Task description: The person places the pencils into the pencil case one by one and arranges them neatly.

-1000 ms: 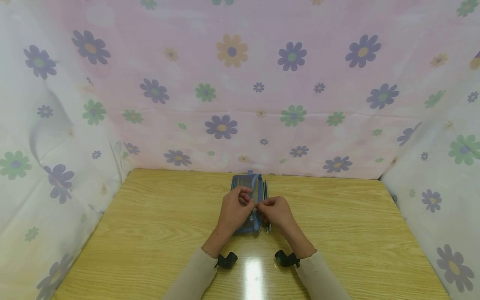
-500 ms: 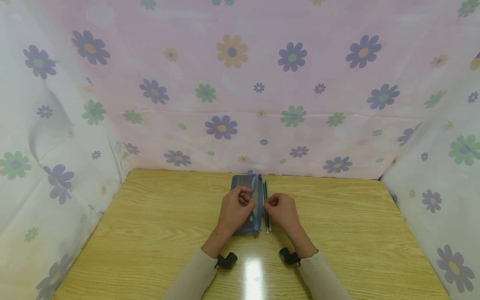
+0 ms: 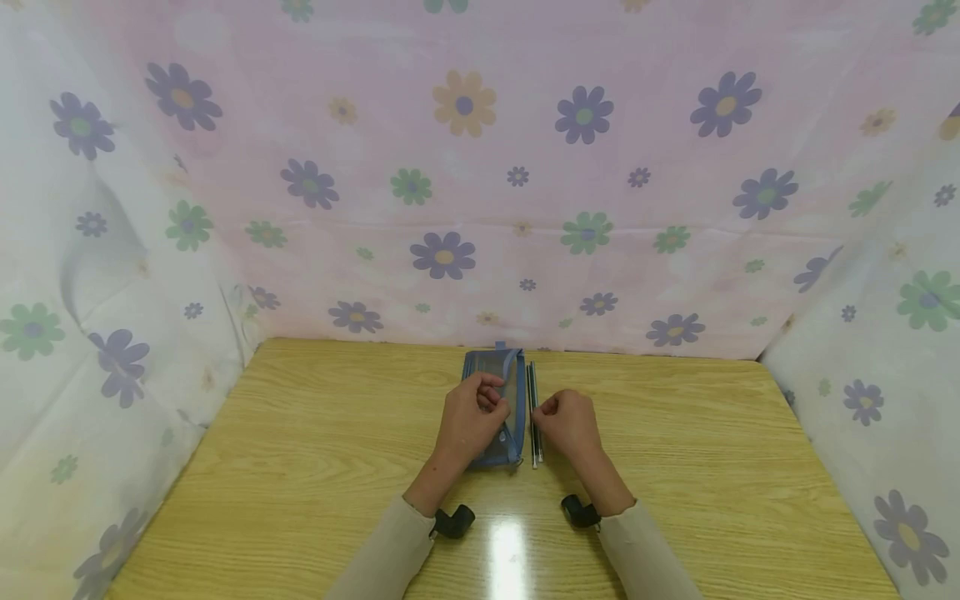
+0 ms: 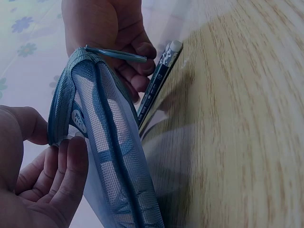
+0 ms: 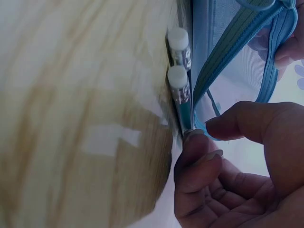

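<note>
A blue mesh pencil case [image 3: 491, 363] with a zip lies on the table, its opening facing right. My left hand [image 3: 463, 427] pinches the zipped edge of the opening, which stands raised in the left wrist view. Two dark pencils [image 3: 531, 379] with white erasers lie side by side, just right of the case. Beside them is my right hand [image 3: 572, 425], its fingers curled. In the right wrist view its index fingertip touches the nearer pencil [image 5: 184, 111] below the eraser, with the thumb close by. The pencils' far ends are hidden there.
The wood-grain table [image 3: 712, 467] spreads to both sides and toward the person. A flowered cloth [image 3: 480, 167] hangs behind it and along both sides. The case's far end lies near the back edge. A black camera [image 3: 577, 511] sits at the right wrist.
My right hand has let go of the case's edge and moved a little to the right, down to the pencils. The left hand has stayed on the case.
</note>
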### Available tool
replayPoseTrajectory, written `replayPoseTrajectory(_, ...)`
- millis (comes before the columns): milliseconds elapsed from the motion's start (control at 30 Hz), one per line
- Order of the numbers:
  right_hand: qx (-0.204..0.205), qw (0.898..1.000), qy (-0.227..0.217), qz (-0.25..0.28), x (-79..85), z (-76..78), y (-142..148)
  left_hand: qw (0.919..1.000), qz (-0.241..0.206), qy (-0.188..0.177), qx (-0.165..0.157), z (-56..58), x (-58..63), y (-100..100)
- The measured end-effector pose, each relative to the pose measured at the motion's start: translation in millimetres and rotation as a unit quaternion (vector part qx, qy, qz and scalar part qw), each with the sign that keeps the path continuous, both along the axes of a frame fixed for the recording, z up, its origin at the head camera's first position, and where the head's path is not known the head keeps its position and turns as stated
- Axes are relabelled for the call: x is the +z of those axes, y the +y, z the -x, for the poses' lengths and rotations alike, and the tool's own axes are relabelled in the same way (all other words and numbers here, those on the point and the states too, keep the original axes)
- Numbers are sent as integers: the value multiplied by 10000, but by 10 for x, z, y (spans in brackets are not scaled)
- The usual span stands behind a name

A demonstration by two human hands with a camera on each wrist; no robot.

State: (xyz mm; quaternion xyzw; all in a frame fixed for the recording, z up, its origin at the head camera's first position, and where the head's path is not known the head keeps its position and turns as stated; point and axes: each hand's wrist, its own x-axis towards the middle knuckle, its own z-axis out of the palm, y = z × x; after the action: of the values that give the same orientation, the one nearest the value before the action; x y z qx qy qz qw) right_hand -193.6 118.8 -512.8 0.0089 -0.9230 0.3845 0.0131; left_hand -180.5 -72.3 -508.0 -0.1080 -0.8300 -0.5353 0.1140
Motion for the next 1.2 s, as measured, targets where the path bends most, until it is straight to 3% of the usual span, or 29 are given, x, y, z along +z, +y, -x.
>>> replayPoseTrajectory(367, -33, 9995, -307, -114, 17, -36, -11, 10000, 5, 6, 2, -5, 6, 4)
replayPoseTrajectory(1200, -109, 9982, -360, -474, 49, -86, -25, 10000, 38, 12, -22, -15, 4, -4)
